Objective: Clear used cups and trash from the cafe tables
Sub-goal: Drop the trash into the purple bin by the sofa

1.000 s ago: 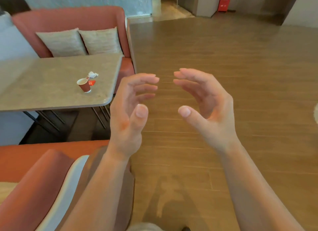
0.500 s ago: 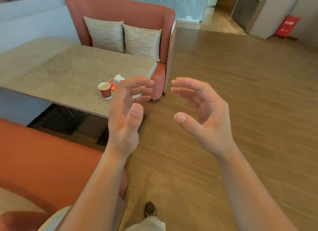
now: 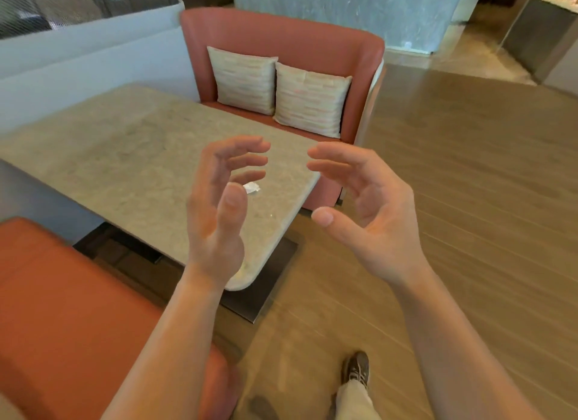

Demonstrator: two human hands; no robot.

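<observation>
A crumpled white napkin [image 3: 251, 187] lies on the beige stone cafe table [image 3: 125, 156], near its right edge. My left hand [image 3: 219, 206] hovers in front of it with loosely curved fingers and holds nothing; it hides whatever stands just left of the napkin. My right hand [image 3: 369, 210] is raised beside it, over the table's near right corner and the floor, palm turned inward, fingers relaxed and empty. No cup shows in this view.
A red sofa [image 3: 281, 40] with two striped cushions [image 3: 275, 89] stands behind the table. An orange seat [image 3: 62, 310] fills the lower left. A grey partition [image 3: 78, 62] runs along the left. Wooden floor [image 3: 469, 185] spreads to the right. My shoe [image 3: 356, 369] is below.
The view has swung left and closer to the table. The red paper cup seen earlier is now hidden behind my left hand. Both hands keep the same raised, empty pose.
</observation>
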